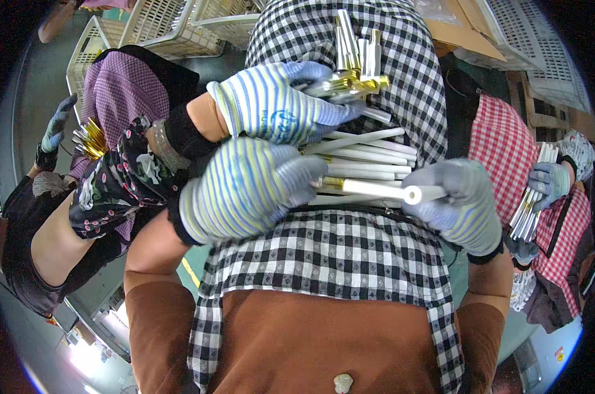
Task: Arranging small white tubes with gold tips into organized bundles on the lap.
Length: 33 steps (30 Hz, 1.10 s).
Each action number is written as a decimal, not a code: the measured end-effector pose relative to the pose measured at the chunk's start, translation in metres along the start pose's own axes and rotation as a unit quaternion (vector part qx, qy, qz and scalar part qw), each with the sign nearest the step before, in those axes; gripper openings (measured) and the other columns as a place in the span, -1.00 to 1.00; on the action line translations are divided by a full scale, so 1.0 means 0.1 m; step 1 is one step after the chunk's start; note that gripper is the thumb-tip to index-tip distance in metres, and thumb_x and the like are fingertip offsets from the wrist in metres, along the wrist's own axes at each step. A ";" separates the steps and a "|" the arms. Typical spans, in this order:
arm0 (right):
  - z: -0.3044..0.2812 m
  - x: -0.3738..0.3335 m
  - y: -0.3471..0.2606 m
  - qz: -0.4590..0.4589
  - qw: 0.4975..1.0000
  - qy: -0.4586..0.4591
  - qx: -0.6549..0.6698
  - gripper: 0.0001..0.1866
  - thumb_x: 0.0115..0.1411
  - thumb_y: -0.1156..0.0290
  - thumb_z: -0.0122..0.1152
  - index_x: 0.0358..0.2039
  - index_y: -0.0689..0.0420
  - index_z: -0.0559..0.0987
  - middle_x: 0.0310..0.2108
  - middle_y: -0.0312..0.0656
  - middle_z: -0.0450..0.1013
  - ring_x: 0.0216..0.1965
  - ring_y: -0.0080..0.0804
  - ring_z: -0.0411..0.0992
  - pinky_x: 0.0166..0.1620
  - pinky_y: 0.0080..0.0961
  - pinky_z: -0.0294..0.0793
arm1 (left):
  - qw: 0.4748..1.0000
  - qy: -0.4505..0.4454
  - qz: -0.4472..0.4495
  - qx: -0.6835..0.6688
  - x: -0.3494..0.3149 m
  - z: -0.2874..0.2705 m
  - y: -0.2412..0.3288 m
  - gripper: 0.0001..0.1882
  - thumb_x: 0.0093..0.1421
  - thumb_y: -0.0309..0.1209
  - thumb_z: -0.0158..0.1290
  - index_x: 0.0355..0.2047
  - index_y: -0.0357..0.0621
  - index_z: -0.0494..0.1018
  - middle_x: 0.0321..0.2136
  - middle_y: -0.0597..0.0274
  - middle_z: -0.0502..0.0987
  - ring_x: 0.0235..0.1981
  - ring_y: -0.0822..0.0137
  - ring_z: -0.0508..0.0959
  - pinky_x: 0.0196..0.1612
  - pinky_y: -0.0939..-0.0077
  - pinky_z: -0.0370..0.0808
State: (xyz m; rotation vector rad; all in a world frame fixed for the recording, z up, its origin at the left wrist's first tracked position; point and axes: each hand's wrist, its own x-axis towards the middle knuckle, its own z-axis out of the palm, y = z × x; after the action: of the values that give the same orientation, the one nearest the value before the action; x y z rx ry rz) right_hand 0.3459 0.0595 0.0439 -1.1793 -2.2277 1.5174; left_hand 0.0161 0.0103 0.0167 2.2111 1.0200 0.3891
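Observation:
Both my hands wear striped knit gloves. My left hand (238,187) is closed, slightly blurred, its fingertips pinching the gold end of a slim white tube (373,190). The tube's other end reaches toward my right hand (465,203), whose fingers are closed round a short white tube (429,193) with its round, hollow end showing. Several loose white tubes (369,157) lie across my lap just beyond. A co-worker's gloved hand (277,102) comes in from the left over my left hand, by a bundle of gold-and-silver tubes (350,82); its fingers are smeared by motion.
More silver tubes (360,49) rest on my black-and-white checked apron (297,33). At left, another gloved hand (57,121) is near gold tubes (90,139). A person at right holds silver-white tubes (530,197). White plastic crates (156,29) and a cardboard box (465,29) stand beyond.

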 end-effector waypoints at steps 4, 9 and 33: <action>0.25 -0.06 0.05 0.113 0.988 -0.023 0.105 -0.70 0.20 0.26 0.47 -0.24 0.26 0.72 -0.49 -0.03 0.61 -0.48 -0.29 0.64 -0.32 -0.42 0.58 | 0.999 0.032 0.028 0.034 -0.09 0.09 0.02 -0.60 0.14 -0.34 0.31 -0.01 -0.09 0.54 -0.49 0.14 0.54 -0.46 -0.06 0.58 -0.39 0.04 0.46; 0.30 0.03 0.24 -0.026 0.999 0.006 0.042 -0.73 0.29 0.24 0.38 -0.26 0.23 0.70 -0.50 -0.04 0.58 -0.47 -0.13 0.61 -0.32 -0.31 0.57 | 0.997 -0.012 -0.001 0.079 -0.11 0.14 0.01 -0.58 0.12 -0.27 0.31 0.00 -0.04 0.58 -0.39 0.20 0.58 -0.42 0.02 0.57 -0.35 0.06 0.50; 0.02 0.02 0.16 -0.053 0.978 0.050 0.194 -0.46 0.32 0.61 0.11 0.32 0.22 0.45 0.12 -0.08 0.55 0.10 -0.33 0.55 0.18 -0.38 0.55 | 0.986 0.014 0.052 0.160 0.66 0.26 -0.26 -0.75 0.28 -0.35 0.10 -0.07 -0.08 0.61 -0.23 0.11 0.63 -0.24 0.04 0.68 -0.24 0.19 0.62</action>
State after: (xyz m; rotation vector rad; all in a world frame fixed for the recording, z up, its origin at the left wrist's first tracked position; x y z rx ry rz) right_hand 0.3516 0.0622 0.0290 -0.9753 -1.7879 1.7050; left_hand 0.0574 0.0610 -0.0203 2.5606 1.0434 0.3210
